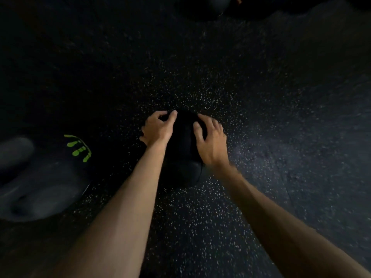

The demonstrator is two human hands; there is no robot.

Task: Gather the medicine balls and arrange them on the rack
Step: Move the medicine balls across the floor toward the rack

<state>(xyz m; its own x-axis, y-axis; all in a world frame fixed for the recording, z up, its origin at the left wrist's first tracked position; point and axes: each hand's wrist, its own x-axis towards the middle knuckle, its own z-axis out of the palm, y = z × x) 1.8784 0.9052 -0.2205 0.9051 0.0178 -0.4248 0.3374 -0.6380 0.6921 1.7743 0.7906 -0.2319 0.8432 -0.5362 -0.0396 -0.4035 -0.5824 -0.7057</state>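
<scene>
A black medicine ball [183, 151] lies on the dark speckled floor in the middle of the view. My left hand [157, 128] is on its left side with the fingers curled over the top. My right hand [211, 141] is on its right side, fingers spread and bent against the surface. Both forearms reach down to it from the bottom of the frame. The ball's lower part is hard to make out in the dim light.
A second dark ball [40, 177] with bright green markings [79, 148] sits at the left edge. Another dark round shape [202, 7] lies at the top edge. The black rubber floor [281, 117] stretches all round.
</scene>
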